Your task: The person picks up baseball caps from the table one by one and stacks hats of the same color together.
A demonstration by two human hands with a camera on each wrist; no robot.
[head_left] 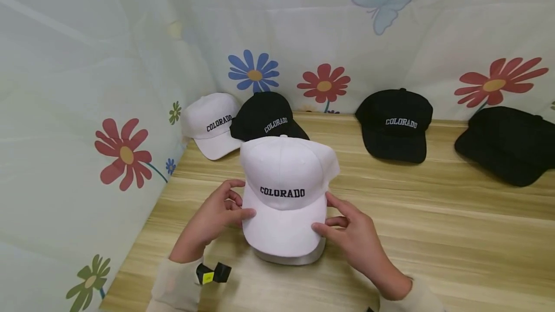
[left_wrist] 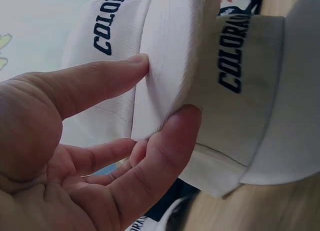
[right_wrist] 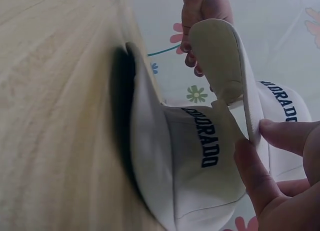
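Observation:
A white baseball cap point(head_left: 282, 167) with COLORADO in dark letters is held brim toward me, raised over the table. The left hand point(head_left: 217, 218) pinches one side of its brim, thumb on top and a finger beneath. On the other side, the right hand point(head_left: 357, 232) grips the brim in the same way. Directly below is a second white cap point(head_left: 299, 258), also lettered COLORADO, its front plain in the left wrist view. Both wrist views show a gap between the two brims. In the right wrist view a dark band runs beneath the lower brim point(right_wrist: 152, 146); I cannot tell what it is.
Behind the held cap, another white cap point(head_left: 212, 119) touches or overlaps a black cap point(head_left: 264, 112). Farther right along the back edge sit a black COLORADO cap point(head_left: 394, 110) and a tilted black cap point(head_left: 511, 143). Flower-printed cloth point(head_left: 277, 28) borders the wooden table point(head_left: 455, 235).

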